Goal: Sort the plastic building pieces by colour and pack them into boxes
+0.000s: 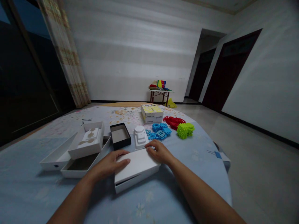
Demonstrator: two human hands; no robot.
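Observation:
A white rectangular box (137, 166) lies on the table in front of me, its lid sitting slightly askew with a dark gap along the near left edge. At its left end my left hand (114, 161) grips it, thumb on the lid and fingers over the far edge. My right hand (158, 151) holds the far right corner, with bent fingers at the edge. Just behind the box is a white moulded tray (140, 137) with a round raised part. An open black box (120, 136) stands to the left of that tray.
Stacked open white boxes (86, 140) stand at the left. Blue interlocking pieces (161, 132), a red heap (174, 122) and a lime-green bumpy piece (185, 130) lie at the right. Behind them is a yellow-and-white box (151, 113). A floral cloth (149, 202) covers the round table.

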